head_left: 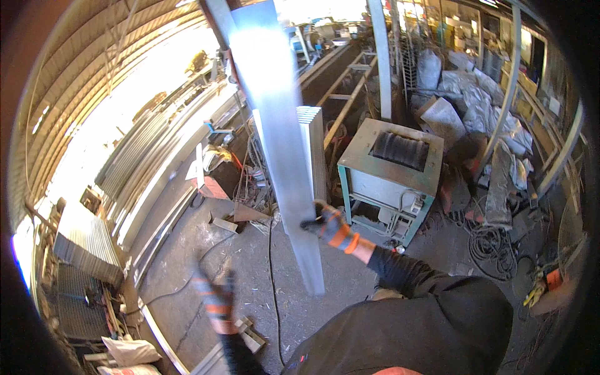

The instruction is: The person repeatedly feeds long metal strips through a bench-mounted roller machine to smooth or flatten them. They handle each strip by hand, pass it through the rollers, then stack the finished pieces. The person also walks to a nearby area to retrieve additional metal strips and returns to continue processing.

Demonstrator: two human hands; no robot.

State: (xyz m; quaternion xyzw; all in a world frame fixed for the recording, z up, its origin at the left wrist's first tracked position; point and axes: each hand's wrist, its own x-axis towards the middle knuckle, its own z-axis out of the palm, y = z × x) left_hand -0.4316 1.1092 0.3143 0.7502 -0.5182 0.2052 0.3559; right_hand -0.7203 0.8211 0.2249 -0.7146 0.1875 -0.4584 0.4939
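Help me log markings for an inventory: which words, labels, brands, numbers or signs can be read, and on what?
No text can be read.
Dark top: small coloured mark, too small to read.
Lower white bag: reddish marks, too blurred to read.
Long metal strip: no markings show; glare covers part.

Green-framed machine [378, 181] on grey floor [250, 265].
Beyond, crumpled silvery sheeting [478, 100]; to right, coiled dark cable [490, 240]; rear, ladder-like frame [339, 97]; lower left, white sacks [131, 351].

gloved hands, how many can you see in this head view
2: the gloved right hand, gripping the right edge of the long metal strip, and the gloved left hand, blurred, apart from the strip on its left side.
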